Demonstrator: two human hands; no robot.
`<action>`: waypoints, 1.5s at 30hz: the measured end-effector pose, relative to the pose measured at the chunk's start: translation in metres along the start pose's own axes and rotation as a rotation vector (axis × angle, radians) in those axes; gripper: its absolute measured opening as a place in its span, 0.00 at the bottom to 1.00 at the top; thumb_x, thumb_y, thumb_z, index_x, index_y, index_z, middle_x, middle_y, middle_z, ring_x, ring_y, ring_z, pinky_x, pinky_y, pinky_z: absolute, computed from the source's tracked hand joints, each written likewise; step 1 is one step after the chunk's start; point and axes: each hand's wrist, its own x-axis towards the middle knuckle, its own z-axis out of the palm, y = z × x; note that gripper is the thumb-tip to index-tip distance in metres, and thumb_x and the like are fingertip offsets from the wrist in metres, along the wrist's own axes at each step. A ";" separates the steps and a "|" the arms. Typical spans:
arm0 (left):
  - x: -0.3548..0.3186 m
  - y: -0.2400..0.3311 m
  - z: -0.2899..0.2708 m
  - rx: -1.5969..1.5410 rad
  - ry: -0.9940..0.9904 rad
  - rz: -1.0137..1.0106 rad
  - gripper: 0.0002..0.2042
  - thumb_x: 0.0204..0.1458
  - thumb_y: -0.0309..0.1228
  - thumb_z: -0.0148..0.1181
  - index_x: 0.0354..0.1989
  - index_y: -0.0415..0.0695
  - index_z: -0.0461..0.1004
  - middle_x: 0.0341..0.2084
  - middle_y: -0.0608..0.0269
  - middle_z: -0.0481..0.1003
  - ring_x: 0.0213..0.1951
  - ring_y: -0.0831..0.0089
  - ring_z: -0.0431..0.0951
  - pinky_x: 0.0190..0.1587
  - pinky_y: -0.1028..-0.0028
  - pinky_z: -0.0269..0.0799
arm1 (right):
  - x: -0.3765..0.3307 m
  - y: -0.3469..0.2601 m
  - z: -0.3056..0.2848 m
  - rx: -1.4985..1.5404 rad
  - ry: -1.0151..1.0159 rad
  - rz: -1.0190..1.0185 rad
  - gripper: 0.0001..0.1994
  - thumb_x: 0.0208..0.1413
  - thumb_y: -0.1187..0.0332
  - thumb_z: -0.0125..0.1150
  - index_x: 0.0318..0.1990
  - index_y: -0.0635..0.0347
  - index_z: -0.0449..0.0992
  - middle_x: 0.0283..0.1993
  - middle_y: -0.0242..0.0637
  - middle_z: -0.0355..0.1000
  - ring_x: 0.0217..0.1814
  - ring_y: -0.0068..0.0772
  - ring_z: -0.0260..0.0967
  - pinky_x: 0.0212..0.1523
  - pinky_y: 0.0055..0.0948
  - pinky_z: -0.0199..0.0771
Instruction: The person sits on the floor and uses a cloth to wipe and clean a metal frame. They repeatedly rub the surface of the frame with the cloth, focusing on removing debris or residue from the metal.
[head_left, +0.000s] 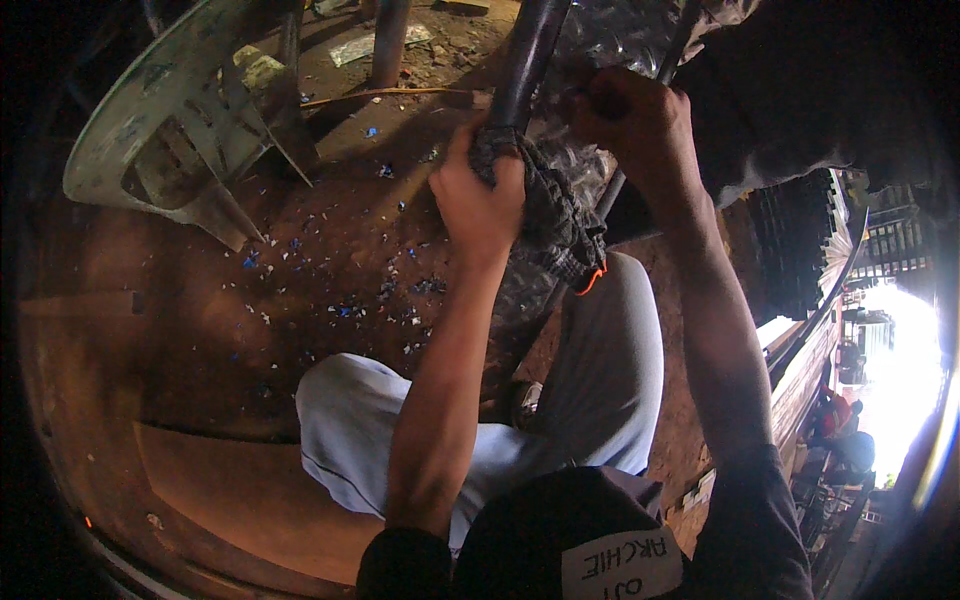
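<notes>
My left hand (478,195) is closed round a dark grey knitted glove (563,215), which is bunched against the lower end of a black pipe (530,70). The glove's orange-edged cuff hangs over my raised knee. To the right, my right hand (635,118) is bent inward with its fingers curled, close to a thin dark rod (680,45). Deep shadow covers those fingertips, so what they hold does not show. Between and behind my hands lies shiny dark sheeting or plate with a raised pattern (605,35).
A worn plastic chair (150,130) lies tipped at the upper left. Blue and white scraps (340,300) litter the brown floor. A rusty post (388,45) stands at the back. Dark fabric (810,90) fills the upper right, and a flat brown board (230,490) lies lower left.
</notes>
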 end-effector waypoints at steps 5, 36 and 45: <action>-0.001 0.002 -0.001 -0.022 -0.021 -0.054 0.18 0.40 0.28 0.54 0.42 0.36 0.73 0.25 0.48 0.76 0.30 0.56 0.79 0.37 0.64 0.72 | 0.003 0.005 -0.005 0.102 -0.014 -0.014 0.09 0.48 0.67 0.67 0.35 0.61 0.78 0.29 0.36 0.77 0.30 0.24 0.75 0.33 0.26 0.75; -0.001 0.004 -0.001 0.021 -0.001 -0.016 0.16 0.42 0.28 0.54 0.40 0.36 0.73 0.23 0.50 0.75 0.27 0.58 0.78 0.34 0.64 0.72 | 0.011 0.006 -0.018 0.108 -0.170 0.080 0.08 0.53 0.68 0.62 0.38 0.61 0.77 0.27 0.34 0.74 0.27 0.23 0.72 0.32 0.24 0.73; -0.003 0.001 -0.002 0.002 -0.027 -0.032 0.17 0.41 0.27 0.54 0.43 0.36 0.73 0.27 0.49 0.77 0.31 0.57 0.79 0.37 0.64 0.72 | 0.011 0.000 -0.011 -0.045 -0.138 0.019 0.09 0.46 0.67 0.68 0.32 0.62 0.76 0.26 0.38 0.74 0.26 0.25 0.71 0.32 0.27 0.72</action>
